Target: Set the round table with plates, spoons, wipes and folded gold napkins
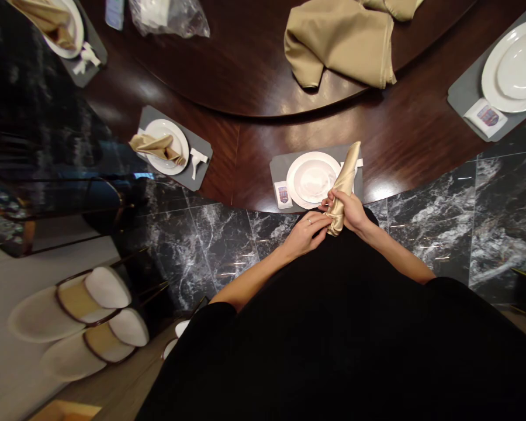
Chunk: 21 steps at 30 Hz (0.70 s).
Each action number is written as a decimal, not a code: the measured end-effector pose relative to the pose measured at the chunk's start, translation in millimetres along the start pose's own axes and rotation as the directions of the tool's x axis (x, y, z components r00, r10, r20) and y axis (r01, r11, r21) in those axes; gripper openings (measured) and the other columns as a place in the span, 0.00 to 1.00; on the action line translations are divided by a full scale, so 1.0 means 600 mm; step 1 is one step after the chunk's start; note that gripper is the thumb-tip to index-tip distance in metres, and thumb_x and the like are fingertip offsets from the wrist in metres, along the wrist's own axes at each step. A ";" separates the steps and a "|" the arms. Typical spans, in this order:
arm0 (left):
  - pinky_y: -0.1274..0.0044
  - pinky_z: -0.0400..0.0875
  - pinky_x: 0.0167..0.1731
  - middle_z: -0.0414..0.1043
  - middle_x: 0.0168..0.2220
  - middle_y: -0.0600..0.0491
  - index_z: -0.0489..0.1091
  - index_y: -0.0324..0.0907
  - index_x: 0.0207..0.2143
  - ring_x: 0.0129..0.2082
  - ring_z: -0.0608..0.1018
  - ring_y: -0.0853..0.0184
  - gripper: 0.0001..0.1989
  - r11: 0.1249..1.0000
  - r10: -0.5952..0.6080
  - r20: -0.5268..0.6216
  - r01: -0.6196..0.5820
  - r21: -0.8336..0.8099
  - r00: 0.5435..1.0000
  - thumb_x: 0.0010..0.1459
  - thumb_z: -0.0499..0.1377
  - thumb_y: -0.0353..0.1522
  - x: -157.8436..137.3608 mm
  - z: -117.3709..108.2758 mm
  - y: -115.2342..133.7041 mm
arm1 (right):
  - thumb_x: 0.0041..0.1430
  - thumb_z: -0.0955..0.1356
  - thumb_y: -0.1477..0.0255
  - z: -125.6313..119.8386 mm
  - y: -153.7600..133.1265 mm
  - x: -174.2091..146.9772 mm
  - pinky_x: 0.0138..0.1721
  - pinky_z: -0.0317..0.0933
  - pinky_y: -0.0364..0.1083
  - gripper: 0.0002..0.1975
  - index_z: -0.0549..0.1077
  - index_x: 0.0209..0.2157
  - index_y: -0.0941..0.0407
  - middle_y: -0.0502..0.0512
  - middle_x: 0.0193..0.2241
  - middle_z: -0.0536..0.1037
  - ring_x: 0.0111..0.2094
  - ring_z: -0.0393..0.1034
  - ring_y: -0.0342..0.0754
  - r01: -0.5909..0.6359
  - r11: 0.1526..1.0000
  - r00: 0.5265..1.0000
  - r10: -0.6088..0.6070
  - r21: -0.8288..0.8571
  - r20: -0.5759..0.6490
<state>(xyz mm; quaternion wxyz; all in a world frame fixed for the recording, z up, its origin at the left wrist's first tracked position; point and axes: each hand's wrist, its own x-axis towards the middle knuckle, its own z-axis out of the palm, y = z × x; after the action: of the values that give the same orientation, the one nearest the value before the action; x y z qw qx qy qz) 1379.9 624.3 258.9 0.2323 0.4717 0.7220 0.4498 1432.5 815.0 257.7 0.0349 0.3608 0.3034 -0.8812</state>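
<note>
While the right hand wraps its fingers around the lower part of the rolled gold napkin, the left hand seems to pinch folds at its near end, so the roll lies within both grasps and neither hand is nearer. Its long axis runs away from the body, slanting rightward, the slim end pointing past the white plate over the gray placemat, the bunched end toward the black top.
</note>
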 end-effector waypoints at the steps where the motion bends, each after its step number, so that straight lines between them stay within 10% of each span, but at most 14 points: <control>1: 0.57 0.82 0.60 0.85 0.55 0.41 0.79 0.43 0.61 0.58 0.84 0.55 0.16 1.000 0.008 0.043 -0.008 0.013 0.999 0.75 0.62 0.30 -0.001 -0.003 0.000 | 0.51 0.85 0.52 -0.002 0.000 0.000 0.47 0.80 0.51 0.28 0.70 0.30 0.52 0.46 0.24 0.71 0.35 0.76 0.49 0.000 1.000 1.000 0.000 0.001 -0.008; 9: 0.74 0.81 0.47 0.85 0.50 0.46 0.80 0.45 0.58 0.44 0.87 0.62 0.16 0.973 -0.224 0.271 0.200 0.115 0.936 0.71 0.60 0.27 0.010 -0.015 0.011 | 0.54 0.84 0.52 0.000 0.000 -0.006 0.47 0.81 0.51 0.28 0.69 0.31 0.51 0.46 0.23 0.71 0.33 0.76 0.48 -0.038 0.999 0.999 0.039 -0.033 0.034; 15: 0.73 0.77 0.50 0.82 0.41 0.48 0.81 0.43 0.43 0.44 0.84 0.61 0.09 0.985 -0.164 0.401 0.170 0.023 0.901 0.68 0.60 0.27 0.051 -0.036 0.003 | 0.52 0.84 0.49 0.006 0.003 -0.007 0.45 0.77 0.48 0.28 0.71 0.30 0.52 0.47 0.24 0.72 0.35 0.77 0.49 -0.035 0.997 0.996 0.040 -0.066 0.085; 21: 0.71 0.78 0.51 0.84 0.47 0.46 0.81 0.43 0.46 0.44 0.83 0.61 0.08 0.983 -0.151 0.324 0.177 -0.054 0.934 0.69 0.61 0.28 0.038 -0.036 0.013 | 0.53 0.84 0.50 0.005 -0.001 -0.003 0.46 0.78 0.49 0.27 0.70 0.31 0.52 0.46 0.24 0.71 0.34 0.75 0.48 0.001 0.999 0.999 0.002 -0.041 0.055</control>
<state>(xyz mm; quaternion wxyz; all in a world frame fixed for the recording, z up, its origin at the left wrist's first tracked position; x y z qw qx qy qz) 1357.1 636.3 278.1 0.4017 0.4662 0.6928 0.3759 1431.6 813.8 260.7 0.0508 0.3359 0.3202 -0.8843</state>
